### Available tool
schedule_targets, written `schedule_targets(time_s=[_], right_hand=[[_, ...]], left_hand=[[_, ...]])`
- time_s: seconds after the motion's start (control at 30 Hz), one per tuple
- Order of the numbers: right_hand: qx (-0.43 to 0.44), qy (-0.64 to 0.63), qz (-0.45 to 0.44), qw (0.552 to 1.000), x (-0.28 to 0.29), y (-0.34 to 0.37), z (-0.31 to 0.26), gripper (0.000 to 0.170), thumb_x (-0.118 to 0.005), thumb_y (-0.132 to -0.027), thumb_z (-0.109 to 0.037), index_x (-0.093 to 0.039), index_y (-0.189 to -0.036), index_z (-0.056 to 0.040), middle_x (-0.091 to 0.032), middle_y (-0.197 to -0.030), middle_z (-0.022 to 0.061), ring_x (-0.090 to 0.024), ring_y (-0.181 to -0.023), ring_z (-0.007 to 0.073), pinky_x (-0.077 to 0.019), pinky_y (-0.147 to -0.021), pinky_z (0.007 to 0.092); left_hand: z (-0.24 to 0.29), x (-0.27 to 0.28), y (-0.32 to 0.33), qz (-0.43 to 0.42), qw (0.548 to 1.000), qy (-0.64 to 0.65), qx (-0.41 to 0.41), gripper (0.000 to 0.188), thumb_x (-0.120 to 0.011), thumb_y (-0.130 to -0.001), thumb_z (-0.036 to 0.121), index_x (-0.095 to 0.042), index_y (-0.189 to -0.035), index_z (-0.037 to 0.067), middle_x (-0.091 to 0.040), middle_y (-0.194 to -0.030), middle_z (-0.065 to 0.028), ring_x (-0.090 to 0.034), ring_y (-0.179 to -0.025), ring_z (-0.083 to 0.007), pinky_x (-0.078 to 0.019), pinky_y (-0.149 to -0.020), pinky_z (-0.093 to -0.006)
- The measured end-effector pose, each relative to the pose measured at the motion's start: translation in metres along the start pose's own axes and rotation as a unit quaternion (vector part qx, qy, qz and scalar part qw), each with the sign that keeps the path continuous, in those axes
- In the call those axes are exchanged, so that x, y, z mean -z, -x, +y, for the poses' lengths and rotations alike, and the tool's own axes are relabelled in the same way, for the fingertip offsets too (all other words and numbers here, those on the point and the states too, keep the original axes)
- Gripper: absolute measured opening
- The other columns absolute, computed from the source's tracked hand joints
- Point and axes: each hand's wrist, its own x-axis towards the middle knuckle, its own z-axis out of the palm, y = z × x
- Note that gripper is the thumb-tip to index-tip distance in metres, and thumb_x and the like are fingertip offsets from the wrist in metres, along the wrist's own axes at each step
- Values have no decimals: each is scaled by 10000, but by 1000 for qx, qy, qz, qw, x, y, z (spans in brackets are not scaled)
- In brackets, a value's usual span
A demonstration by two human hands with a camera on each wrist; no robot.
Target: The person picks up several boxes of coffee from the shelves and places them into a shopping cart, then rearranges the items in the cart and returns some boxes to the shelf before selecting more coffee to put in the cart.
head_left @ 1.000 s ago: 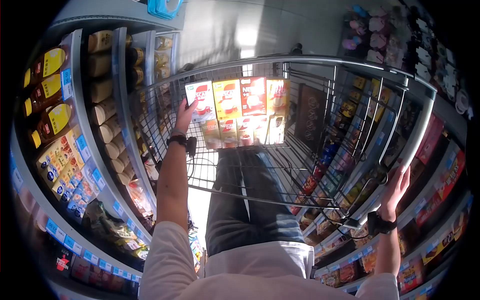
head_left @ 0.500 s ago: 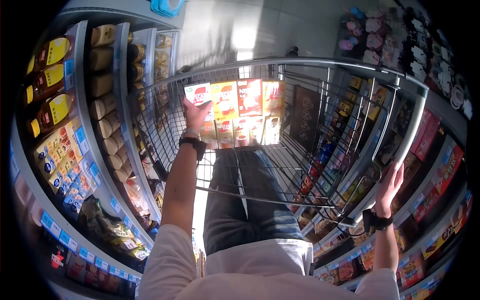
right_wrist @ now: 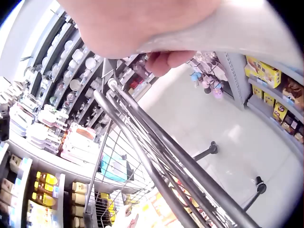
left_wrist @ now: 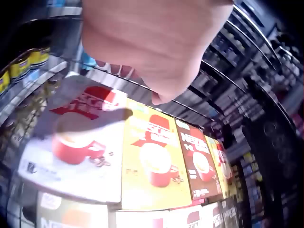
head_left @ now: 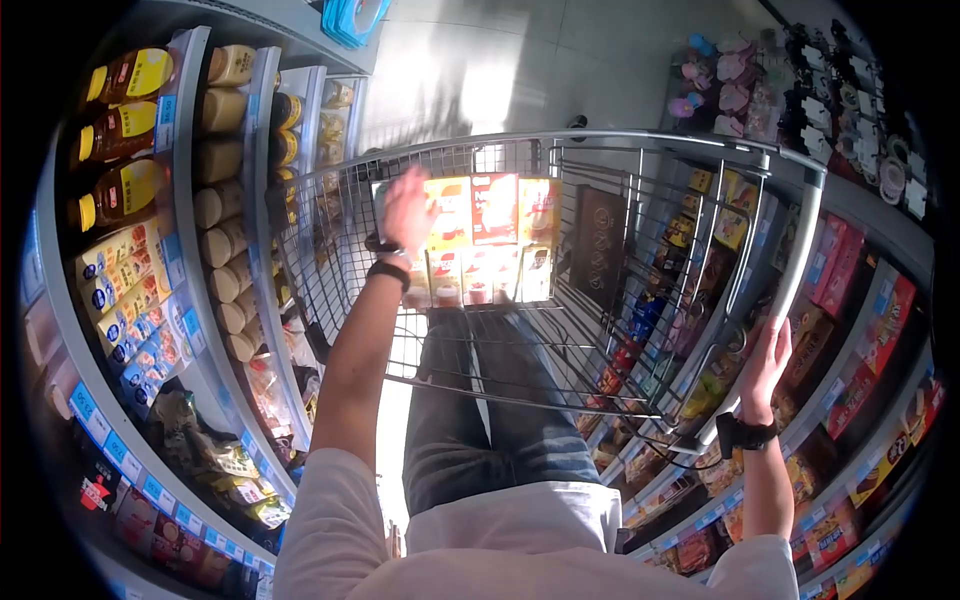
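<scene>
In the head view my left hand (head_left: pixel 408 215) is over the left end of the upper row of coffee boxes in the cart, its fingers blurred. From the left wrist, this hand (left_wrist: pixel 156 42) hangs above a white box (left_wrist: pixel 78 135) and a yellow box (left_wrist: pixel 152 164), gripping neither; its fingers are partly hidden. A red box (head_left: pixel 495 210) stands farther right, with smaller boxes (head_left: pixel 480 272) below. My right hand (head_left: pixel 768 370) grips the cart handle (head_left: pixel 800 250); the right wrist view shows fingertips (right_wrist: pixel 164 64) below the bar (right_wrist: pixel 228 33).
The wire cart (head_left: pixel 600 408) spans the aisle. Shelves on the left carry bottles (head_left: pixel 128 190) and jars (head_left: pixel 222 160); packets (head_left: pixel 885 325) fill those on the right. A dark panel (head_left: pixel 597 245) is on the cart's side. Pale floor (head_left: pixel 590 60) lies beyond.
My left hand has left the white box's edge and moved right and up across its front. My right hand stays on the handle. The cart has shifted slightly left and down in view.
</scene>
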Motion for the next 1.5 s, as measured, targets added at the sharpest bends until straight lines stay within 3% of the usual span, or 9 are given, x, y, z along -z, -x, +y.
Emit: schedule_targets(time_s=[0.1,0.33,0.7,0.83,0.93,1.03,1.1,1.3,1.5], right_hand=[[2,9,8,1000,0,5,0,350,-476,-1077,-364,-589,-1136,-38,-455,-654,-47,-390,-521,27,-293,-455,213],[-7,-4,16,1000,-2,8,-8,308,-496,-1072,-360,-586,-1077,-66,-455,-660,-52,-394,-545,26,-299,-480,207],[-19,-19,14,1000,0,12,-14,294,-488,-1076,-355,-567,-1064,-73,-466,-688,-56,-400,-574,21,-326,-514,204],[4,-5,13,1000,5,13,-8,297,-503,-1074,-340,-541,-940,-78,-488,-701,-50,-416,-595,25,-338,-540,209],[16,-32,15,999,17,6,16,254,-504,-1075,-313,-572,-1045,-70,-520,-771,-64,-445,-658,19,-353,-581,210],[-19,-114,18,993,14,8,17,271,-506,-1067,-319,-596,-1138,-74,-533,-791,-73,-457,-659,29,-371,-582,207],[73,-16,15,997,10,8,16,423,-491,-1069,-278,-483,-1391,-5,-660,-1175,107,-620,-985,169,-508,-832,301],[313,221,124,915,-7,4,6,424,-511,-1034,-177,-459,-1421,-12,-589,-1326,237,-575,-1194,391,-446,-1020,423],[468,291,197,811,-56,18,-1,631,-435,-884,-87,-400,-1514,-104,-396,-1509,234,-330,-1427,414,-241,-1207,512]], left_hand=[[42,-22,-19,59,990,1,-127,631,-657,-905,303,-457,-1443,41,-420,-1522,-152,-355,-1440,-300,-285,-1201,-481],[72,-64,-31,-8,994,-53,-96,587,-724,-842,185,-510,-1385,120,-566,-1348,-64,-485,-1318,-257,-321,-1156,-509],[64,-36,-40,-117,988,18,-98,713,-735,-843,220,-424,-1476,119,-526,-1425,-104,-480,-1321,-305,-383,-1107,-468],[38,-35,-6,4,993,36,-111,742,-693,-873,200,-351,-1523,90,-392,-1556,-165,-471,-1346,-350,-373,-1151,-455],[0,-66,45,55,953,237,-181,467,-678,-867,128,-536,-1293,0,-612,-1183,-212,-610,-1100,-319,-492,-958,-390],[20,48,139,-60,950,254,-172,340,-645,-832,64,-609,-1169,24,-606,-1232,-201,-614,-1097,-345,-500,-951,-411],[18,115,201,-71,956,233,-162,279,-622,-809,21,-657,-1086,40,-601,-1265,-194,-617,-1094,-362,-505,-946,-425],[-54,262,383,180,954,213,-111,263,-586,-869,-28,-656,-1107,59,-613,-1272,-129,-592,-1170,-334,-490,-986,-409],[-69,343,583,381,899,217,7,264,-585,-909,4,-652,-1160,47,-613,-1272,-97,-603,-1166,-299,-495,-982,-383]])
